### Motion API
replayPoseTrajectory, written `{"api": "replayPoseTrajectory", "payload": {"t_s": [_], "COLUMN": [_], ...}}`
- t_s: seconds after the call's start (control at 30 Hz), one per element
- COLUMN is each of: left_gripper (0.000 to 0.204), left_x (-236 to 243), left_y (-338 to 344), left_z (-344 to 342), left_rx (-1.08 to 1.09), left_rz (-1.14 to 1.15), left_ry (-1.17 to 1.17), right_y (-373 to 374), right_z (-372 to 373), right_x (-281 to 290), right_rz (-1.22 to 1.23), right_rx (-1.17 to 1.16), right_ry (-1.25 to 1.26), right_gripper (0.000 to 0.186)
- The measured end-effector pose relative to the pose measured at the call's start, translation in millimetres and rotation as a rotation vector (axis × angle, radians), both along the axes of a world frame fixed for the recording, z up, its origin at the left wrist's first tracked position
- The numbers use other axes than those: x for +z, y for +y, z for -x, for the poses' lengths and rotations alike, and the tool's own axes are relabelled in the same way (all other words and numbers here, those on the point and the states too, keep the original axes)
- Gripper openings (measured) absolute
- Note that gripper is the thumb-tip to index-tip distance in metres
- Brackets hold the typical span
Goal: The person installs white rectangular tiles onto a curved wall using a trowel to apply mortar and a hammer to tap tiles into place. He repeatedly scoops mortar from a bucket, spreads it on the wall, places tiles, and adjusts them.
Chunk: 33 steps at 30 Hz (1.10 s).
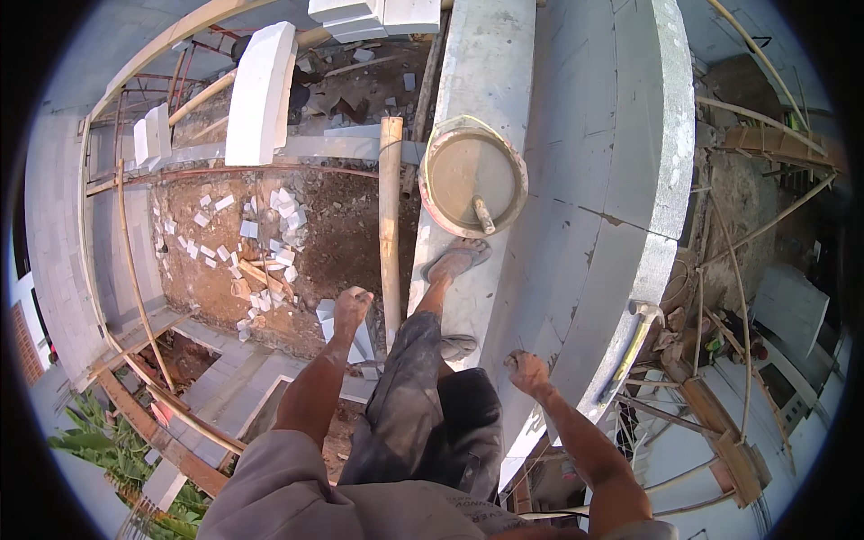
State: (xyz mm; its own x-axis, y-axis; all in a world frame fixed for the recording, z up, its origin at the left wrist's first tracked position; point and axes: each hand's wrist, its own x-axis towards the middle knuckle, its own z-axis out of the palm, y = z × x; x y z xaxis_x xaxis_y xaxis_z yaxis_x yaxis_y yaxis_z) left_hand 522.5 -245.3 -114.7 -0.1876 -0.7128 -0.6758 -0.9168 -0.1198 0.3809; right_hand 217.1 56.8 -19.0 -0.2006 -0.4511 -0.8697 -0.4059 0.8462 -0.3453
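Observation:
My left hand (353,308) hangs over the gap beside the plank, fingers curled in, with nothing visible in it. My right hand (528,373) is loosely closed beside the grey block wall (576,211), and no tool shows in it. A round bucket of wet grey mortar (459,171) stands on the plank ahead of my feet. From the mortar sticks a short light handle (484,214); the rest of that tool is sunk out of sight. A hammer (627,351) with a yellow and dark handle lies on the wall's top edge, right of my right hand.
My sandalled foot (457,259) is on the long grey plank (481,63). An upright bamboo pole (390,207) rises left of it. White blocks (258,94) rest at the far left. Broken block pieces (288,209) litter the ground below. Bamboo scaffolding (740,315) stands beyond the wall.

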Motion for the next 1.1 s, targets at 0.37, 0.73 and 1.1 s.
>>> {"api": "replayPoseTrajectory", "payload": {"t_s": [0.37, 0.73, 1.1], "left_gripper": [0.033, 0.033, 0.034], "left_x": [17, -40, -47], "left_y": [-55, -70, -131], "left_z": [202, 143, 205], "left_rx": [-0.205, -0.049, -0.578], "left_rz": [-0.044, -0.396, -0.039], "left_ry": [0.22, 0.208, 0.096], "right_y": [-110, -252, -253], "right_z": [50, 46, 70], "right_x": [-112, -219, -185], "right_rz": [0.274, -0.031, 0.127], "right_rx": [-0.414, -0.411, -0.776], "right_ry": [0.174, 0.269, 0.131], "right_gripper": [0.024, 0.032, 0.047]}}
